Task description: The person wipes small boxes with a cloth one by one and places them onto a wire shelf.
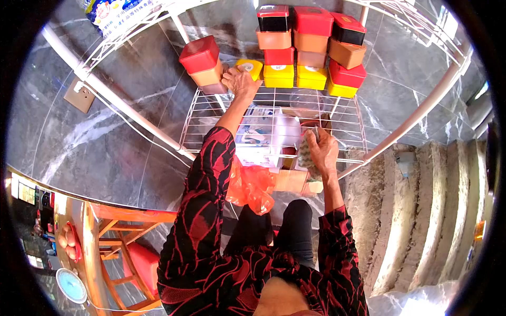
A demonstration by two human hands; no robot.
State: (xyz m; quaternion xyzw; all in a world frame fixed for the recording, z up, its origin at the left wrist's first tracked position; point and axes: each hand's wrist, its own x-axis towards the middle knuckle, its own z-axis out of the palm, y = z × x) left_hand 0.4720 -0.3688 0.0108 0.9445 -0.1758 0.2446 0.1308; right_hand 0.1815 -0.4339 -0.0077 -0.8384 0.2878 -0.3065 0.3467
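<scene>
My left hand (pixel 242 84) reaches to the wire shelf, fingers and thumb spread around the front of a small yellow box (pixel 250 66) with a white round label. Its fingertips are close beside a stack whose top is a red box (pixel 200 54), over orange and brown ones. A greyish-white patterned cloth (pixel 306 157) is bunched in my right hand (pixel 323 151), over the front right of the wire shelf (pixel 345 124). Further right on the shelf stand two yellow boxes with labels (pixel 279 77), under stacked red, orange and black boxes.
Below the shelf are a white printed carton (pixel 256 131) and an orange-red plastic bag (pixel 250 184). A white pole (pixel 416 113) flanks the rack on the right. Concrete steps (pixel 400 210) rise at right; a wooden chair (pixel 118 253) stands at lower left.
</scene>
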